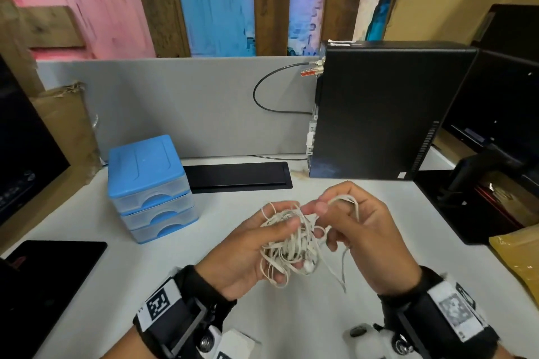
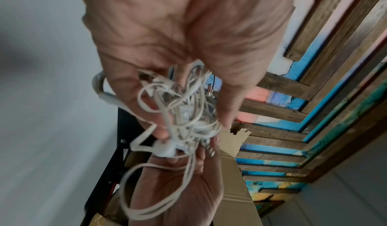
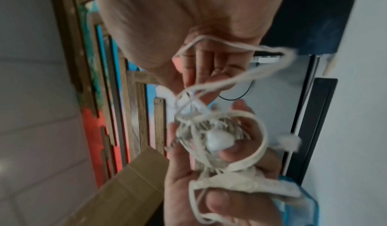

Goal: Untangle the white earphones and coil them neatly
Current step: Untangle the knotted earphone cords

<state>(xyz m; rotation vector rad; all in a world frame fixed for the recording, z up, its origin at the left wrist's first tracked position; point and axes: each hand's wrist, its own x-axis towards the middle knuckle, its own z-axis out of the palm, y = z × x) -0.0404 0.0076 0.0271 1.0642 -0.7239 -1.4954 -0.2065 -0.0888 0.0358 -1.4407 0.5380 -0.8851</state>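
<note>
Left hand [image 1: 256, 245]: cups the tangled white earphones [image 1: 291, 242], fingers curled around them.
Right hand [image 1: 354, 230]: pinches loops; tease slack out gently, never yank.

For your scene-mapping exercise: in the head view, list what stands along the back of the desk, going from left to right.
Blue drawer unit → flat black panel set in the desk → black computer tower.
</note>
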